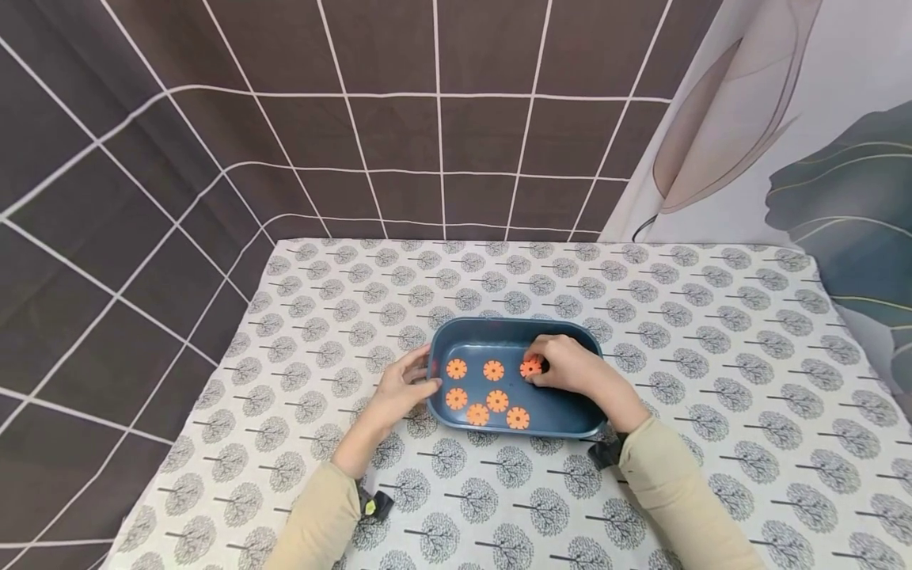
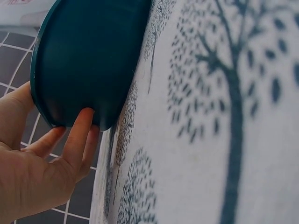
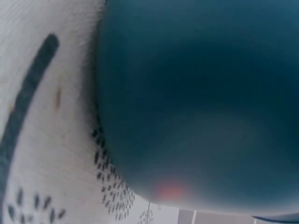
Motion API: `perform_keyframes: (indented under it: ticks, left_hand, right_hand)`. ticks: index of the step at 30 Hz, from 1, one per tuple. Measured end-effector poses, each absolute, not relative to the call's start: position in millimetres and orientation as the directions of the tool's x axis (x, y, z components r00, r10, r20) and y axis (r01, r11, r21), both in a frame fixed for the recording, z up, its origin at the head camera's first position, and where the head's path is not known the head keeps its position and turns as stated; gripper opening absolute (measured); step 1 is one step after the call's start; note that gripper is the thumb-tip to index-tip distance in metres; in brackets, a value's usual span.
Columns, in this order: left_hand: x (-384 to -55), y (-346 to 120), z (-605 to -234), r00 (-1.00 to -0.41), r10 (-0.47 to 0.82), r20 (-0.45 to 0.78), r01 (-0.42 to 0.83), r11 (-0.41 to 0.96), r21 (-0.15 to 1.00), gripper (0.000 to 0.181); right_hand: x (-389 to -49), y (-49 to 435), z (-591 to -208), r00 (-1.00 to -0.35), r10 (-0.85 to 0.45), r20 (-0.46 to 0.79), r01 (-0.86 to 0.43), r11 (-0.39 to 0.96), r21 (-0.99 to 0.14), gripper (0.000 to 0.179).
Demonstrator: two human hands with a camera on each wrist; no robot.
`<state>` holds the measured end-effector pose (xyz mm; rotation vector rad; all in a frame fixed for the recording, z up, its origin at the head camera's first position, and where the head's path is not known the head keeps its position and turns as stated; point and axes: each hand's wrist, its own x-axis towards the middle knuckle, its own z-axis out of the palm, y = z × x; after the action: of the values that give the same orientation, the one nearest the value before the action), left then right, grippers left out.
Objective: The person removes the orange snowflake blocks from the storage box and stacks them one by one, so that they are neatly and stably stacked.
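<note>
Blue tub: the landmark (image 1: 559,415), standing on the tree-print cloth (image 1: 720,380) between the two forearms.
Left hand: at the tub's left end (image 1: 396,392), gripping its wall; the thumb lies at the rim while the fingers, spread apart and slightly bent, press the outer side with their tips, leaving the palm clear of it.
Right hand: inside the tub, toward its right end (image 1: 568,366), nearly closed, fingers bent and thumb drawn close, pinching an orange disc.
Pinched disc: over the tub's floor, right of its middle (image 1: 530,369), notched round the edge; whether it touches the floor cannot be told.
Other discs: six more orange ones (image 1: 493,370) on the tub's floor, in its left and middle parts, four of them nearer the person.
Grid-patterned curtain: beyond the tub's far side (image 1: 477,134).
</note>
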<state>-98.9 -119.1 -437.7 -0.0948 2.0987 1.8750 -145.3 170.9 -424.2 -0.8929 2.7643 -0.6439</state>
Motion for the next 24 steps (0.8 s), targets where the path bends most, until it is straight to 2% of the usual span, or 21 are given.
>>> perform_keyframes:
  ticks: [9, 15, 24]
  left_hand:
    - [-98.0, -117.8, -438.3, -0.944, 0.165, -0.285, -0.261, 0.152, 0.953, 0.068]
    - [-97.7, -117.0, -438.1, -0.944, 0.156, -0.293, -0.268, 0.161, 0.950, 0.069]
    - [-98.7, -116.6, -436.7, -0.944, 0.141, -0.298, -0.276, 0.155, 0.949, 0.067]
  right_hand:
    - [-137.2, 173.6, -421.2, -0.783, -0.609, 0.125, -0.597, 0.679, -0.428, 0.029]
    - [-132.7, 183.6, -412.5, -0.797, -0.583, 0.158, -0.584, 0.677, -0.447, 0.031]
    - [-131.4, 206.8, -406.7, -0.764, -0.609, 0.212, -0.632, 0.642, -0.433, 0.034]
